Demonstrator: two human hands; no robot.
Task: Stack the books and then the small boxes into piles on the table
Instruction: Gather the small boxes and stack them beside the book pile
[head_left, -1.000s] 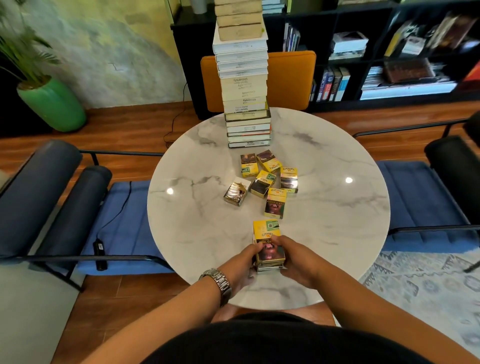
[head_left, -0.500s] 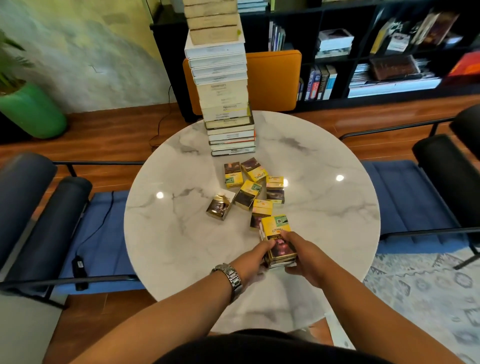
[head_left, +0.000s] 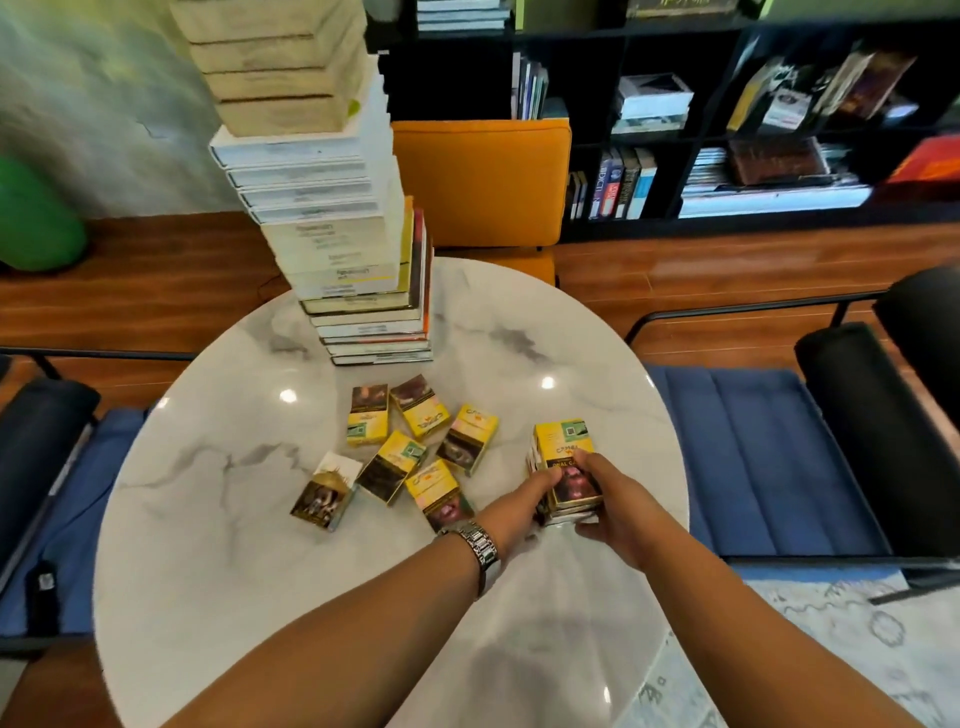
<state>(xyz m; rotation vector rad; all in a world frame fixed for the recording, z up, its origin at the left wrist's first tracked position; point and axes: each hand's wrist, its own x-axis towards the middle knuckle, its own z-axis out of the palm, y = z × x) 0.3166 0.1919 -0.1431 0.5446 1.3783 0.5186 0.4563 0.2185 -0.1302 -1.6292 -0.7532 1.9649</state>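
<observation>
A tall pile of books (head_left: 332, 208) stands at the far side of the round marble table (head_left: 218, 545), rising out of the top of the view. Several small yellow boxes (head_left: 410, 447) lie scattered flat in the middle of the table. To their right sits a short pile of small boxes (head_left: 563, 441) on the tabletop. My left hand (head_left: 519, 506) grips its left side and my right hand (head_left: 618, 504) grips its right and near side. The lower boxes of that pile are partly hidden by my fingers.
An orange chair (head_left: 483, 182) stands behind the table, in front of a black bookshelf (head_left: 727, 130). Blue-cushioned chairs with black arms flank the table at left (head_left: 62, 467) and right (head_left: 753, 457). A green pot (head_left: 36, 218) sits far left. A patterned rug (head_left: 831, 649) lies at lower right.
Both hands have carried the small pile of boxes from the near edge of the table away from me and to the right, beside the scattered boxes. The camera view shifted too.
</observation>
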